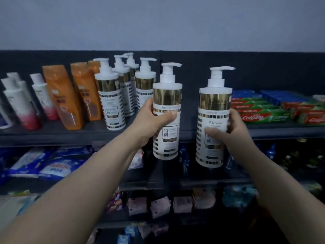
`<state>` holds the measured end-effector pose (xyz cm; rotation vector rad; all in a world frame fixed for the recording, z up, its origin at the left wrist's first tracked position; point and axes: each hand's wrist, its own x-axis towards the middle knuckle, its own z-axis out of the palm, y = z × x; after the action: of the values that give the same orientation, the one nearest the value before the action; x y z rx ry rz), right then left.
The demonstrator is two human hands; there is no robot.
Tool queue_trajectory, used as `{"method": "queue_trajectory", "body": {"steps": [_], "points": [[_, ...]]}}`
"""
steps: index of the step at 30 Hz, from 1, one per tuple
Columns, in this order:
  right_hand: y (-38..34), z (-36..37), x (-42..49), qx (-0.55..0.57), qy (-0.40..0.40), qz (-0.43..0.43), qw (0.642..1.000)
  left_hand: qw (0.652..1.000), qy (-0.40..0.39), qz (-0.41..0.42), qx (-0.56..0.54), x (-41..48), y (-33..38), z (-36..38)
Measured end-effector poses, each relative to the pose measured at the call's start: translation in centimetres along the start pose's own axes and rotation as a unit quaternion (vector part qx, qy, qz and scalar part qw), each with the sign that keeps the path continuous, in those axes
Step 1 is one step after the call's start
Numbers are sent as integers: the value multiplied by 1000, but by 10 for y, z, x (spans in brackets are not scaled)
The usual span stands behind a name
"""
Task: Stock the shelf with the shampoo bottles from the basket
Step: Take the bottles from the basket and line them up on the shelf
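Head view: the lower tiers are rendered dim and blurred, and the small packets below the top shelf (52, 133) cannot be read; only blue packets (44, 164) just under its left part can be told by colour. Both forearms are cut off at the bottom of the view. The fingers of the left hand (153, 120) are hidden behind the left shampoo bottle (167, 95), which is gripped round its middle; only the thumb is seen, laid across the front label. The right shampoo bottle (213, 110) is grasped likewise by the right hand (233, 131), thumb on the label and fingers wrapped round the far side (their tips are covered by the bottle). Both bottles are held upright in the air before the top shelf's front edge, bases lower than its board, pumps above it; contact with the edge cannot be judged.

On the top shelf, a group of standing pump bottles (112, 95) of the same kind is set left of the held pair, the rear ones partly masked by the front ones. Further left on it, orange bottles (61, 95) and white-and-pink bottles (21, 103) are seen, the outermost clipped by the frame. At the shelf's right end, toothpaste boxes (263, 117) are stacked flat. A dark back panel (263, 71) is raised behind the shelf, and a plain pale wall (158, 23) is seen above it.
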<state>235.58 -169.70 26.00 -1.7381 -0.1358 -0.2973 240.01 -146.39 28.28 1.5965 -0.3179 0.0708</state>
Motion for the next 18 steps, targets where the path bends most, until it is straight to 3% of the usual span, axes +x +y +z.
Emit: {"method": "queue_trajectory", "body": {"steps": [9, 18], "points": [[2, 4, 109, 34, -17, -36, 999, 998, 54, 37, 10, 63, 6, 3], [23, 71, 231, 65, -121, -41, 990, 994, 95, 44, -2, 77, 6, -22]]}}
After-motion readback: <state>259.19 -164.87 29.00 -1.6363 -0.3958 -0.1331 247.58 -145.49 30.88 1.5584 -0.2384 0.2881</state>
